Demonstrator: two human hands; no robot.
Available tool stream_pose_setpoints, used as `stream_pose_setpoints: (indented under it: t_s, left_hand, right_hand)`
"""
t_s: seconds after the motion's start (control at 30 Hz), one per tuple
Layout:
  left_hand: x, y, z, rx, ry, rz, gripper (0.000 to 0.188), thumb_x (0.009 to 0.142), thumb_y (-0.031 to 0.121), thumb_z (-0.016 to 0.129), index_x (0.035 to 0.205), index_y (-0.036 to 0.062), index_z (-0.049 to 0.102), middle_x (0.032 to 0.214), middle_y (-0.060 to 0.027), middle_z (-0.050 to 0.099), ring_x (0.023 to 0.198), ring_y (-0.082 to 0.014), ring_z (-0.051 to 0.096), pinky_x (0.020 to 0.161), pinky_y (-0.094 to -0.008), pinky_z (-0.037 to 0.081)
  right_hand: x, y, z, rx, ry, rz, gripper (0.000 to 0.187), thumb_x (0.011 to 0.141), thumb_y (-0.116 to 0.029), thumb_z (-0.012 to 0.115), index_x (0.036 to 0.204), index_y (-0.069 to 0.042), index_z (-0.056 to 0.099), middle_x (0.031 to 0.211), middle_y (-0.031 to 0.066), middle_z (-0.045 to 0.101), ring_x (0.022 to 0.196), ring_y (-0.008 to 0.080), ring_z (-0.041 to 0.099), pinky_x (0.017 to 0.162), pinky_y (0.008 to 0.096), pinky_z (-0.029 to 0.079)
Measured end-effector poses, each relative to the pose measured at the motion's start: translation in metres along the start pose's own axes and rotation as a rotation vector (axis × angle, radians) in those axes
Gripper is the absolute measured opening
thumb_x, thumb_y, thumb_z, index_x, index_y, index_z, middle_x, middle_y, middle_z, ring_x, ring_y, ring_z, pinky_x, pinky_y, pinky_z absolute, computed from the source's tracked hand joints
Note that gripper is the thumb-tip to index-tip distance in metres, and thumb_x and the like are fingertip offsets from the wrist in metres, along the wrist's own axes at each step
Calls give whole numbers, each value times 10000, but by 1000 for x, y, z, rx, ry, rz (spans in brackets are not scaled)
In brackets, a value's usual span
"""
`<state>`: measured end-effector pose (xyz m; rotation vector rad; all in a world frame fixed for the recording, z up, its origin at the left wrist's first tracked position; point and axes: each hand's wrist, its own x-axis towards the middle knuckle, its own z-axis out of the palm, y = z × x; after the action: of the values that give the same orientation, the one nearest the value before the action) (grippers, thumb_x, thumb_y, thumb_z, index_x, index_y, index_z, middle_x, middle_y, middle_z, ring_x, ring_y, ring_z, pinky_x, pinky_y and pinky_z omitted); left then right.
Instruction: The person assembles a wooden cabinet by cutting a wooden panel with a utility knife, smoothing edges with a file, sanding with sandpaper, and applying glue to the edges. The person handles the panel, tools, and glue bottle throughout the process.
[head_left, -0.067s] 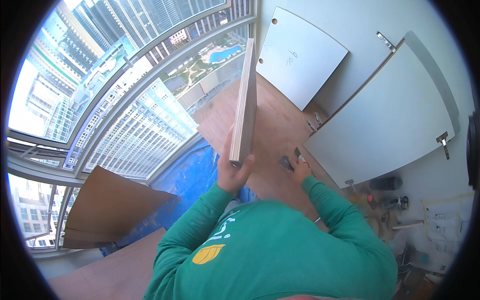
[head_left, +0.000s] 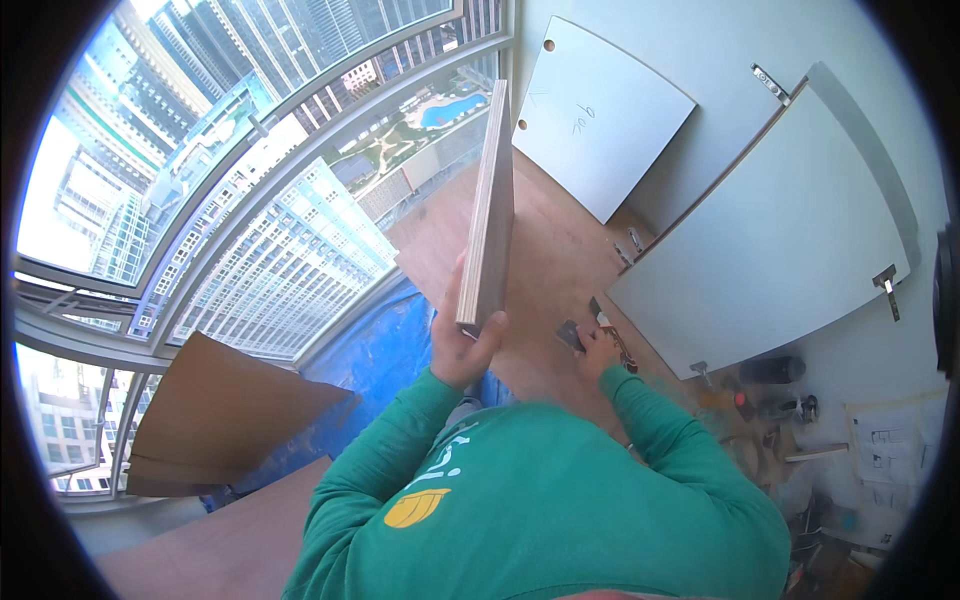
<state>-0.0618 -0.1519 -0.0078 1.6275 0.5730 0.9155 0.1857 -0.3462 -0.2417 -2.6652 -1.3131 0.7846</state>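
My left hand [head_left: 463, 345] grips the lower end of a plywood board [head_left: 490, 220], thumb on one side and fingers on the other. The board stands on edge, its layered edge toward me, reaching up past the window sill. Lower right, my right hand [head_left: 598, 352] is closed around a dark, flat-bladed tool [head_left: 569, 334], its blade pointing left; the handle is hidden in the fingers. Right beside that hand, a long tool with a dark tip and a patterned handle [head_left: 614, 334] lies on the brown wooden sheet [head_left: 545, 240].
White panels [head_left: 600, 110] lean at the wall, one a door [head_left: 770, 230] with metal hinges [head_left: 886, 280]. Blue plastic sheeting [head_left: 375, 345] and bent brown cardboard [head_left: 220, 420] lie by the windows. A black cylinder [head_left: 775, 369] and assorted tools are at the right.
My right hand has moved slightly left and down with the flat-bladed tool, uncovering more of the long tool beside it. My left hand and the plywood board are nearly still.
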Motion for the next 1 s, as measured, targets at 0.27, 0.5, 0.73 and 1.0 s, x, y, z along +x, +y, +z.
stream_pose_setpoints:
  t_s: [0.27,0.5,0.73,1.0]
  left_hand:
    - [34,30,-46,752,-222,550,735,971,327,751,1600,53,486,1687,-319,349,1581,-452,348,1274,-552,312]
    - [110,46,-60,691,-824,785,821,1057,702,383,1513,45,573,1680,-184,430,1592,-422,329,1315,-607,205]
    - [193,9,-43,522,-949,960,815,1094,667,314,1594,44,474,1693,-168,406,1609,-354,310,1334,-574,189]
    - [328,-32,-16,513,-867,1019,747,1118,622,252,1595,100,490,1666,-135,461,1593,-329,347,1340,-569,179]
  right_hand:
    - [-11,-26,31,215,270,-160,759,940,-420,761,1596,-141,502,1557,257,477,1465,433,430,1218,564,355]
    - [-52,-179,-154,795,147,-772,1286,814,-589,889,1689,26,175,1674,307,323,1541,459,368,1250,513,348]
    - [-64,-202,-173,851,292,-634,1241,804,-421,946,1675,41,192,1654,307,362,1504,430,450,1183,495,445]
    - [-97,-228,-153,774,520,-271,645,871,-128,813,1434,41,546,1247,227,700,1101,340,734,937,421,598]
